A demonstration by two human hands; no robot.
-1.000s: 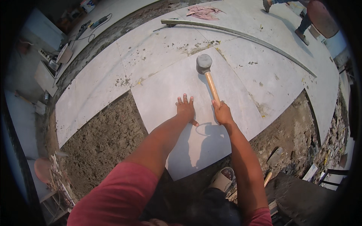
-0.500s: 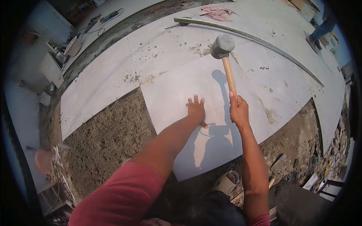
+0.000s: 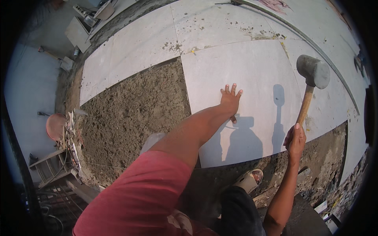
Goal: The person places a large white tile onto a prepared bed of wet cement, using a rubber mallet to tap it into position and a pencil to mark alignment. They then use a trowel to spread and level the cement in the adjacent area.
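Observation:
My left hand [image 3: 230, 101] lies with its fingers spread on a large pale floor tile [image 3: 252, 67]. To the right, my right hand [image 3: 296, 138] is wrapped round the wooden handle of a rubber mallet [image 3: 314, 71]. The mallet's dark grey head is up, above the right part of the tile, and its shadow falls on the tile's surface apart from it. Left of the tile is a bed of rough grey mortar [image 3: 138, 100], which meets the tile's left edge.
Other pale tiles [image 3: 138, 43] with mortar crumbs lie beyond. A long straight bar [image 3: 299, 33] crosses them at the far right. A pink cloth [image 3: 275, 5], a reddish basin [image 3: 56, 126] and a trowel-like tool [image 3: 66, 63] lie around. My sandalled foot [image 3: 252, 179] is by the tile's near edge.
My view has turned left and down. The mallet has swung to the right with my right hand, farther from my left hand. My left hand stays spread on the tile.

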